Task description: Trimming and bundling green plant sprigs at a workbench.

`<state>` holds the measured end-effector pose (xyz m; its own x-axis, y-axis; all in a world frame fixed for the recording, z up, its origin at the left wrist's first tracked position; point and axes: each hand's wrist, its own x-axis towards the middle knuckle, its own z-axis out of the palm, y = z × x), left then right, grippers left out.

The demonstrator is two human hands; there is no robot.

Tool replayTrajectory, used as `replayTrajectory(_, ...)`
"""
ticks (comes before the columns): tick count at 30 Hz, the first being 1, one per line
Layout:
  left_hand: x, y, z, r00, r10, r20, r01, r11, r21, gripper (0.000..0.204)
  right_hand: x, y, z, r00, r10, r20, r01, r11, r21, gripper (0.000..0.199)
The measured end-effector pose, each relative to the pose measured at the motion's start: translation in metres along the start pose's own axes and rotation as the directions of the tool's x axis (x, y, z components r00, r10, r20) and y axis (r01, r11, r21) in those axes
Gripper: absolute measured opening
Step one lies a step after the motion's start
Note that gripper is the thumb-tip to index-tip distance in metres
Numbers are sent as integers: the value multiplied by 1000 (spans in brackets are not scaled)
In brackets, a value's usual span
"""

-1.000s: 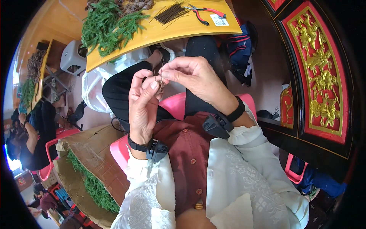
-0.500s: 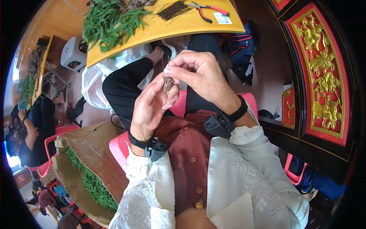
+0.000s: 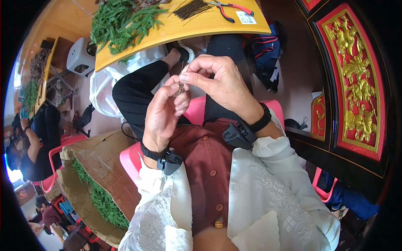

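Observation:
Over my lap, my left hand (image 3: 162, 109) grips a small brown pine cone (image 3: 181, 88) between thumb and fingers, which partly cover it. Thin brown wire (image 3: 182, 67) rises from the cone in two ends. My right hand (image 3: 222, 85) pinches the wire close above the cone, thumb against forefinger. Beyond my hands, a bundle of similar brown wires (image 3: 191, 9) lies on the yellow table (image 3: 201, 30). Beside the bundle is a pair of pliers (image 3: 228, 12) with red and black handles.
Green artificial pine sprigs (image 3: 121, 25) and brown cones (image 3: 146, 3) cover the table's left. A cardboard box (image 3: 104, 161) with more greenery stands at my left. A grey stool (image 3: 81, 56) is farther left, and a carved red-and-gold panel (image 3: 356, 79) at right. Other people sit at the left.
The cone has turned and shows less between my left fingers, which have shifted slightly left. My right hand keeps its pinch on the wire in nearly the same place.

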<state>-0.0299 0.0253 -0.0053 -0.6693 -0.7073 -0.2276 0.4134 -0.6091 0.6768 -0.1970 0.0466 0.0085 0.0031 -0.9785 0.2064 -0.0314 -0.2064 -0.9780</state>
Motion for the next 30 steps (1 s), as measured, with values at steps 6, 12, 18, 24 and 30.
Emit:
replayTrajectory(6,0,-2,-1,998,8,-64,-11,999,-48,11,-2,-1,1,976,-220,1,204,901,-383,8)
replayTrajectory(12,-3,1,5,953,186,-239,-105,943,315,8,-7,-4,13,893,-440,94,373,609,-700,14)
replayTrajectory(18,-4,5,0,964,81,-252,-1,953,302,11,3,8,0,851,-500,163,496,660,-564,17)
replayTrajectory(24,-4,6,0,982,6,-187,35,977,212,15,3,16,-2,860,-491,141,499,750,-435,19)
replayTrajectory(30,-6,9,1,988,-5,-153,45,965,259,15,4,18,-4,836,-532,136,530,716,-455,16)
